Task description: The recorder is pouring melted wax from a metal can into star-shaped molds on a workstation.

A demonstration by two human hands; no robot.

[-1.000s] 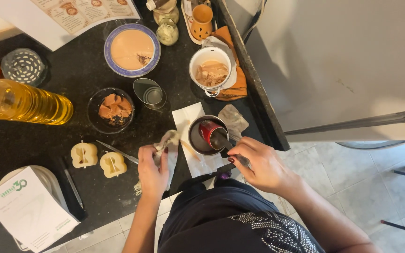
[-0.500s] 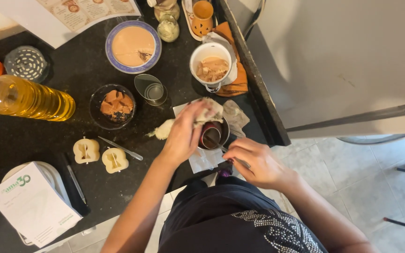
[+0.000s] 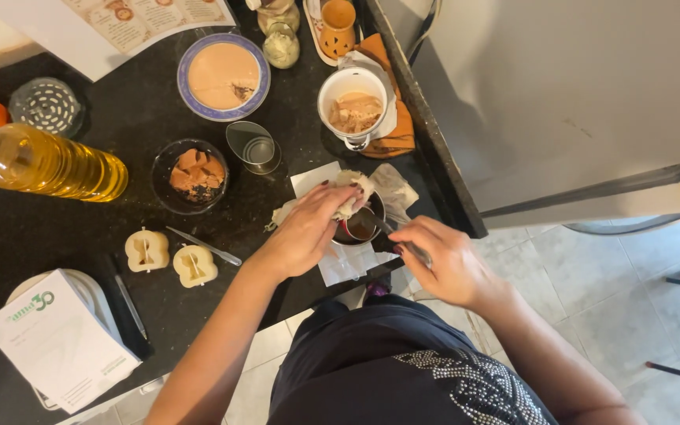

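1. Spillage: small metal pot [image 3: 360, 227] sits near the counter edge [image 3: 426, 134]; left hand [image 3: 308, 228] clamped on crumpled paper [image 3: 353, 197] could tip it.
2. Slipping: right hand [image 3: 442, 264] closed on the pot's handle [image 3: 399, 236]; its grip may twist.

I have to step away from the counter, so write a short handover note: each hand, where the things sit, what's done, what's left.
Left hand presses a crumpled paper towel against the rim of the small dark pot.
Right hand grips the pot's handle at the counter's front edge.
Pot rests on white paper; two moulds and a knife lie to its left.
Done: towel is on the pot.
Left: cannot tell how clean the pot is.
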